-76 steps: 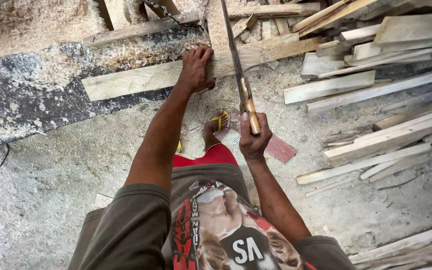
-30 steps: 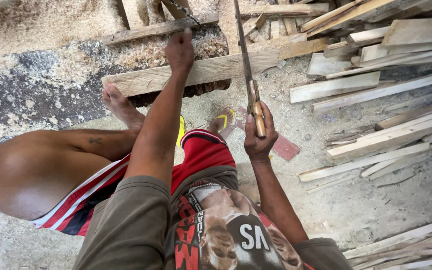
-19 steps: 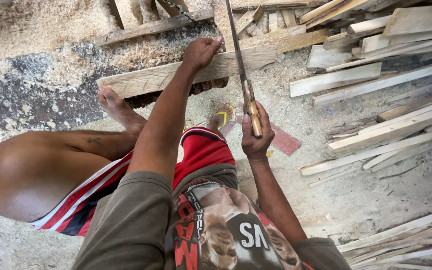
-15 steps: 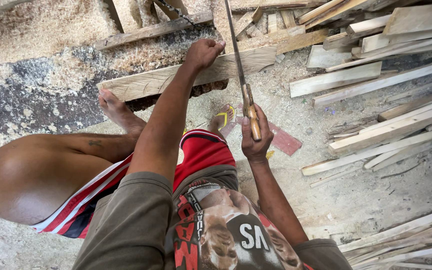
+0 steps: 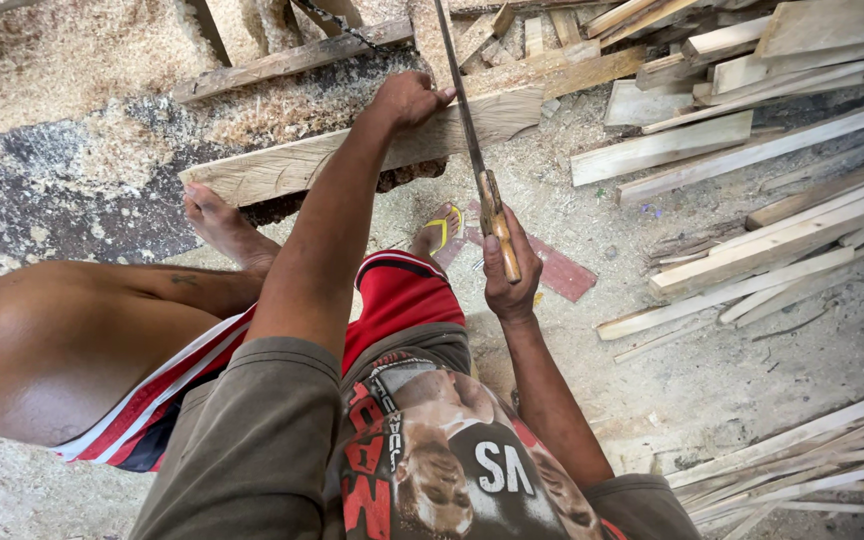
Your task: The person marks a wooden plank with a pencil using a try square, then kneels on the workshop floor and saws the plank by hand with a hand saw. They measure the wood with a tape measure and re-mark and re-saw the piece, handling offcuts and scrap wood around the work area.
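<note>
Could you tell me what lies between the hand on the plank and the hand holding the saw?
In the head view, only the saw blade spans it, from the right hand to the plank beside the left hand.
</note>
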